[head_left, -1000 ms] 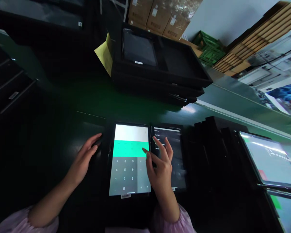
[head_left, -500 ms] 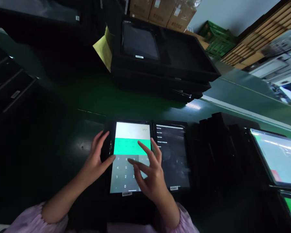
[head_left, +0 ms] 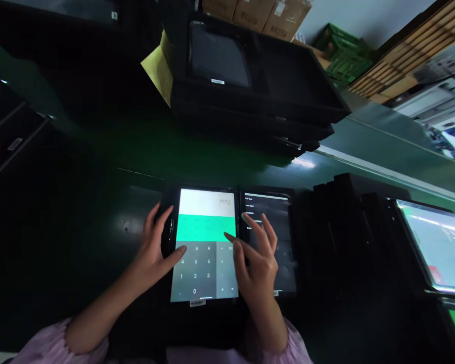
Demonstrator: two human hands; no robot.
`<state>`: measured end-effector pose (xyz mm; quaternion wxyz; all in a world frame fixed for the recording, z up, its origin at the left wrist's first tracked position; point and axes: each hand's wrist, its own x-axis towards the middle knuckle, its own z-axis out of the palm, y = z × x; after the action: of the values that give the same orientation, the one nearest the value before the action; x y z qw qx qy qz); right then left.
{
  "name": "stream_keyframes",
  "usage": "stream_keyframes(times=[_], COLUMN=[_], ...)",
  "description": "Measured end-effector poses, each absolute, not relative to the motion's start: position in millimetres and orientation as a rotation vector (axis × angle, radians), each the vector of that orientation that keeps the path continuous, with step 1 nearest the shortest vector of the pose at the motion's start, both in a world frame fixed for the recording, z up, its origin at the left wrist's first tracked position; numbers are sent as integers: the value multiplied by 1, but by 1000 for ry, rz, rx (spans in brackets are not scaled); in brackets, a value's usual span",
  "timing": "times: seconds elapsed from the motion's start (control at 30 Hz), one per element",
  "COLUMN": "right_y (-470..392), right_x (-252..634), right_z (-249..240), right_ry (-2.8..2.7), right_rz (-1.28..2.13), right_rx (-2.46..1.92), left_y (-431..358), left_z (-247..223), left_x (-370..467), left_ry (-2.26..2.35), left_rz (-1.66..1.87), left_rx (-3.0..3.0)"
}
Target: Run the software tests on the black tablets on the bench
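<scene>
A lit tablet point(head_left: 202, 227) lies in front of me, showing a calculator with a green band and number keys. My left hand point(head_left: 155, 250) is at its left edge, fingers spread, with the thumb over the screen near the top-left key. Over the right side of the screen is my right hand point(head_left: 256, 258), its index finger extended above the keypad and the other fingers apart, holding nothing. A second tablet point(head_left: 271, 263) with a dark text menu lies directly to the right, partly behind my right hand.
Beyond the tablets stands a stack of black trays point(head_left: 296, 81) holding a dark tablet point(head_left: 218, 55). A yellow paper point(head_left: 159, 71) sticks out beside it. More lit screens point(head_left: 440, 242) are at the right. Cardboard boxes point(head_left: 250, 15) and green crates point(head_left: 343, 53) are at the back.
My right hand has moved right, from over the keypad to the screen's right side and the second tablet. An 8 has appeared in the calculator's display. My left thumb reaches slightly further over the screen.
</scene>
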<state>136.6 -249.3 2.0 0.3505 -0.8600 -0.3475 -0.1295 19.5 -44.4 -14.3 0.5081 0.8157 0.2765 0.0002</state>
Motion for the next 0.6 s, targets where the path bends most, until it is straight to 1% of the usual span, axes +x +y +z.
stream_keyframes(times=[0.17,0.37,0.6], right_y=[-253,-245,-250], right_x=[142,133,138], right_z=[-6,-4,-4], right_ry=[-812,-954,-849], right_rz=[-378,-234,-322], right_rx=[-2344,-2345,-2356], left_y=[-44,-43,-41], left_z=[-9,-5,-7], left_x=[19,21,22], left_ry=[694,722,762], left_rz=[-10,-6,-15], left_rx=[1870,1844,1830])
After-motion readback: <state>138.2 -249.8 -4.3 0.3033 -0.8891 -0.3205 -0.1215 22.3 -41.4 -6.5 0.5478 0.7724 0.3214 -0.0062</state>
